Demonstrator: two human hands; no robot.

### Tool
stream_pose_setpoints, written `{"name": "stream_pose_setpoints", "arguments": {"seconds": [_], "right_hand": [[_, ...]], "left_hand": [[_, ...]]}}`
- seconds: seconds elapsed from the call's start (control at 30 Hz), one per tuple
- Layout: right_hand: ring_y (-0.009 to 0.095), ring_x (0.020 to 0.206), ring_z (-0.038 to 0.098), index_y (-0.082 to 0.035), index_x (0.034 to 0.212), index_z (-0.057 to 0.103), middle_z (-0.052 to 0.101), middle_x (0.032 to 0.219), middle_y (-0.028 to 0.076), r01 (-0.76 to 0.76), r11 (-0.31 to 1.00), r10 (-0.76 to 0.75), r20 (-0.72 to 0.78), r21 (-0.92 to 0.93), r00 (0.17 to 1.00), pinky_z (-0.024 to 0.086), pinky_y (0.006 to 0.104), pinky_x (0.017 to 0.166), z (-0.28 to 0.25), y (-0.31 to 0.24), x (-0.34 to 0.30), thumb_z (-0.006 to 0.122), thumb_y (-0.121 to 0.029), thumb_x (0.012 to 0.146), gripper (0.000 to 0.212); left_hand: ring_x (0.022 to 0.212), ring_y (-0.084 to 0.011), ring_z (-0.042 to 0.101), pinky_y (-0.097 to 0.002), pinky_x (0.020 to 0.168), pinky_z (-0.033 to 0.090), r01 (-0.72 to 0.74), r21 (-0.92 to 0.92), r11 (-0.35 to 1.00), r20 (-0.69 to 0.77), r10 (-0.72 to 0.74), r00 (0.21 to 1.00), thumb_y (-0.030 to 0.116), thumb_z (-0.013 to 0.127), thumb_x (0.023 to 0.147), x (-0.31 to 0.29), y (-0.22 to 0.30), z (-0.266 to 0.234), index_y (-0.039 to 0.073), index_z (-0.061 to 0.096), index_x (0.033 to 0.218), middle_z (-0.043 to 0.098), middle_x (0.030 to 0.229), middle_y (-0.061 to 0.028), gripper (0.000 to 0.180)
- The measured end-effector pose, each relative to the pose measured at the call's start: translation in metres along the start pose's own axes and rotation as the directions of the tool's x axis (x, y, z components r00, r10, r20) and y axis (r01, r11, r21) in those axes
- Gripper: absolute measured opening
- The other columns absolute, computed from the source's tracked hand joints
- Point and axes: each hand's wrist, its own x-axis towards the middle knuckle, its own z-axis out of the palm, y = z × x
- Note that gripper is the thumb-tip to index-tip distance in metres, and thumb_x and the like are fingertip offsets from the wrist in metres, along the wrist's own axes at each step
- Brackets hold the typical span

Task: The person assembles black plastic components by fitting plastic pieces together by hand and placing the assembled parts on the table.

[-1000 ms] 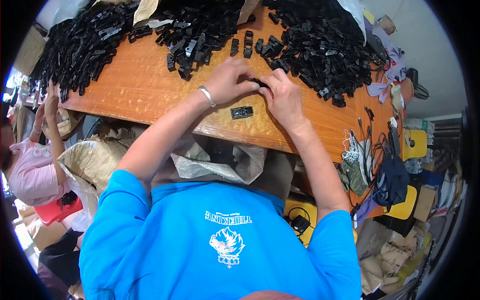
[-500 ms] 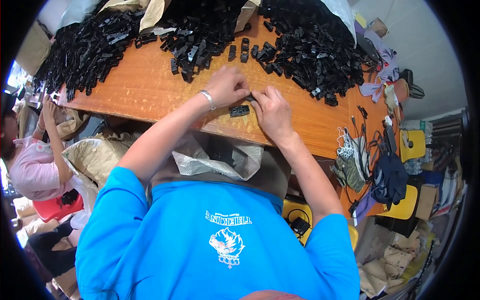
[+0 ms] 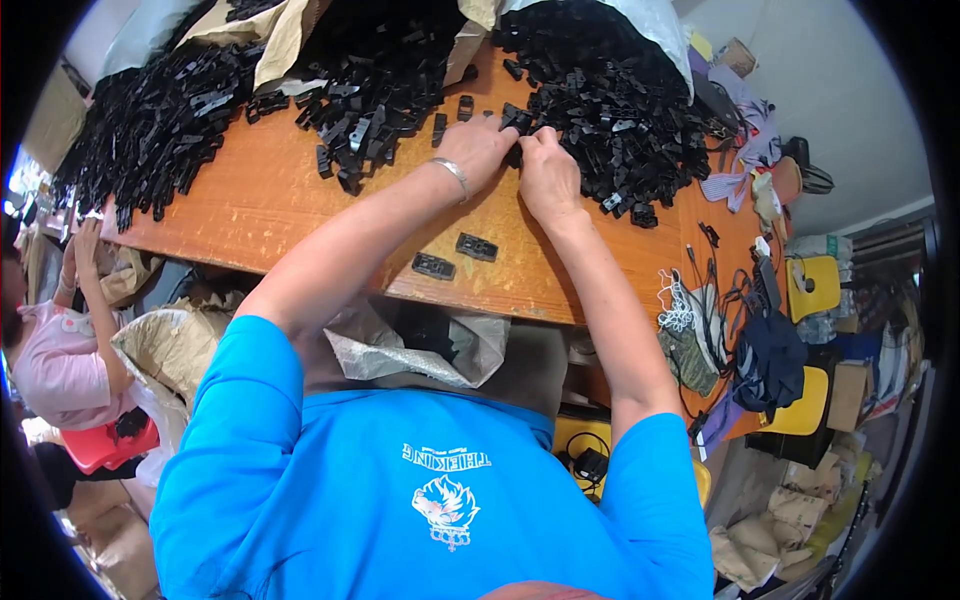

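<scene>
Sack (image 3: 478, 352) gapes at the lap, by the surface's (image 3: 250, 205) near edge. Black plastic piece (image 3: 433, 265) on the wood, second piece (image 3: 477, 247) just beside it. Farther in, right hand (image 3: 549, 175) and left hand (image 3: 480, 150) at black parts (image 3: 516, 119) by the right heap (image 3: 610, 105), fingers bent; can't tell if either grip pinches one. Middle heap (image 3: 380, 75) and left heap (image 3: 165, 125) lie leftward.

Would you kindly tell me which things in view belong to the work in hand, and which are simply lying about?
Seemingly in the work:
Left hand and right hand, at the right pile of black parts
Two black parts near the edge of the table

Seemingly just lying about:
White cord
Cables
Navy fabric
Striped cloth
</scene>
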Motion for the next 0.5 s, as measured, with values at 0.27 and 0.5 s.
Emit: {"name": "stream_pose_setpoints", "arguments": {"seconds": [0.27,0.5], "right_hand": [[0.041,0.093,0.075,0.004,0.110,0.066,0.065,0.113,0.025,-0.089,0.994,0.102,0.222,-0.070,0.970,0.064,0.0473,0.080,-0.014,0.009,0.003,0.071,0.000,0.088,0.023],[0.038,0.092,0.074,0.006,0.111,0.063,0.070,0.087,0.022,-0.620,0.398,0.574,0.344,0.676,0.743,0.058,0.0452,0.080,-0.024,-0.008,-0.035,0.070,-0.008,0.093,0.024]], "left_hand": [[0.105,-0.0326,0.064,-0.0433,0.082,0.057,-0.127,-0.051,0.991,-0.137,0.119,0.983,0.009,0.071,0.088,-0.013,0.000,0.000,0.006,0.064,0.100,0.064,0.103,-0.0107,0.014],[0.099,-0.0326,0.060,-0.0427,0.080,0.053,-0.169,-0.275,0.946,-0.161,0.128,0.979,0.003,0.076,0.084,-0.047,0.009,-0.016,0.007,0.061,0.091,0.061,0.097,-0.0097,0.017]]}}
